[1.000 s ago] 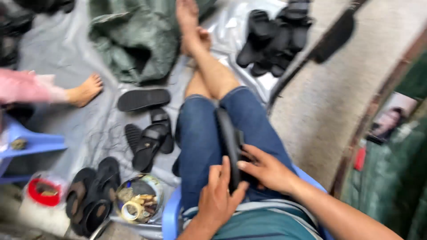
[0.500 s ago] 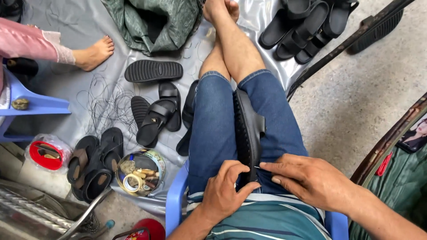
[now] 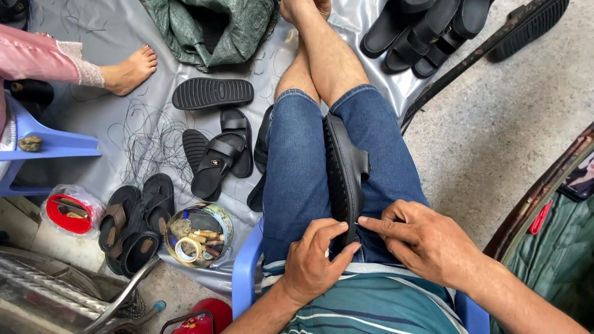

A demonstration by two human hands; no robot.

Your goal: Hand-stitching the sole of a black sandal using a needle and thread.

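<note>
— Where's the sandal (image 3: 345, 170)?

— On edge between my thighs, wedged so it stays put. My left hand (image 3: 312, 260) pinches its near end, thumb against fingers.

— And the right hand (image 3: 427, 242)?

— Fingertips pressed together at the sole's rim. Tin (image 3: 199, 234) sits close left.

We are in a small open-air sandal workshop set on the ground. A grey plastic sheet (image 3: 80, 158) covers the concrete, strewn with black sandals (image 3: 218, 158), loose soles (image 3: 212, 93) and cut thread (image 3: 148, 139). A tin of tape rolls and oddments (image 3: 198, 235) sits near left, beside low blue plastic chairs (image 3: 52, 145).
</note>
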